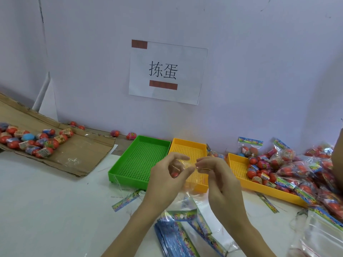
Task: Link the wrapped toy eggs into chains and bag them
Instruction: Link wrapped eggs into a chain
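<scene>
While both hands were raised over the trays, the left hand curled around a red egg and the right hand pinched what appeared to be its clear wrapper. Filled bags were heaped in and beside the right-hand yellow tray. Loose eggs remained on the cardboard, and empty bags lay on the surface; much work remained.
</scene>
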A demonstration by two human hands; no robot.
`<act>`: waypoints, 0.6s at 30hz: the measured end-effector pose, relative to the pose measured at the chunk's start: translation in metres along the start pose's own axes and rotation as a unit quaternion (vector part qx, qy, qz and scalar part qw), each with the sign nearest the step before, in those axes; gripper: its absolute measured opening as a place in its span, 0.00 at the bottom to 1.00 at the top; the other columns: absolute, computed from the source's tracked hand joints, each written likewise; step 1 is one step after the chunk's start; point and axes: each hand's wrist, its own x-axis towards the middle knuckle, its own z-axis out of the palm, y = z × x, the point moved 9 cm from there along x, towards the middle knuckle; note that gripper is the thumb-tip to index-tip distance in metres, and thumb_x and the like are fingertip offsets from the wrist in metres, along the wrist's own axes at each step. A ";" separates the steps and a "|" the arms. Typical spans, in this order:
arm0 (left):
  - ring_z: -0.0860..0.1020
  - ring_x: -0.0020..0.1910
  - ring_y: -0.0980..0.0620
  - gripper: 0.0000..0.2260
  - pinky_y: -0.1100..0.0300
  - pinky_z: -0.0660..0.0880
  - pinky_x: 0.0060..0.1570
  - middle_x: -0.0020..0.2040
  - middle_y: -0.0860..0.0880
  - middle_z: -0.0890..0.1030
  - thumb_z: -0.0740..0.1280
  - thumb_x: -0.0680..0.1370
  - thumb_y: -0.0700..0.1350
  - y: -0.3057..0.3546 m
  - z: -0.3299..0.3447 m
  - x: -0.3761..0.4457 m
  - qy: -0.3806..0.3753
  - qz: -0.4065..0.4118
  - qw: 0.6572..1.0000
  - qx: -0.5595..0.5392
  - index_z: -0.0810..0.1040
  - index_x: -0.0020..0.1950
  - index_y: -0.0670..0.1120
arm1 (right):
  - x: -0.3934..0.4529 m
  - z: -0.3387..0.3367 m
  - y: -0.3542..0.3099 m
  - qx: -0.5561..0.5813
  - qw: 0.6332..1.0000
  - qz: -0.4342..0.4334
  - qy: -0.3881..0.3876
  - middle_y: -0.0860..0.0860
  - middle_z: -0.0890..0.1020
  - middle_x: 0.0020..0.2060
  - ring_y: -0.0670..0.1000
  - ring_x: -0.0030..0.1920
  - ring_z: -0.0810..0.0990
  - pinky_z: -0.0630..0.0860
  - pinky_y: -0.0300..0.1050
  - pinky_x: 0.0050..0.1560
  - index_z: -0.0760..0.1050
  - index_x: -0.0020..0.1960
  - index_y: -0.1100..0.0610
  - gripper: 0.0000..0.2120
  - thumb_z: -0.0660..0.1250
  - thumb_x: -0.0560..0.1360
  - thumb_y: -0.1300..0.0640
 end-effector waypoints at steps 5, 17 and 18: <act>0.85 0.39 0.46 0.14 0.52 0.83 0.37 0.44 0.44 0.86 0.77 0.76 0.36 -0.028 -0.020 0.005 0.027 -0.112 0.987 -0.111 0.83 0.58 0.50 | 0.029 0.015 0.037 -0.019 0.996 0.091 -0.004 0.44 0.84 0.51 0.43 0.53 0.83 0.82 0.40 0.54 0.78 0.56 0.54 0.16 0.60 0.81 0.71; 0.82 0.35 0.47 0.10 0.39 0.84 0.42 0.42 0.44 0.84 0.79 0.75 0.42 -0.045 -0.036 0.006 0.116 -0.131 0.980 -0.099 0.82 0.52 0.50 | 0.142 0.170 0.143 -0.305 0.894 0.107 -0.310 0.58 0.75 0.72 0.59 0.73 0.69 0.60 0.52 0.76 0.71 0.74 0.61 0.24 0.59 0.78 0.68; 0.82 0.35 0.47 0.09 0.40 0.84 0.42 0.42 0.43 0.84 0.79 0.75 0.42 -0.045 -0.037 0.006 0.116 -0.133 0.979 -0.101 0.82 0.52 0.50 | 0.141 0.175 0.150 -0.343 0.876 0.109 -0.321 0.58 0.76 0.70 0.59 0.71 0.70 0.59 0.52 0.76 0.73 0.71 0.61 0.24 0.59 0.75 0.68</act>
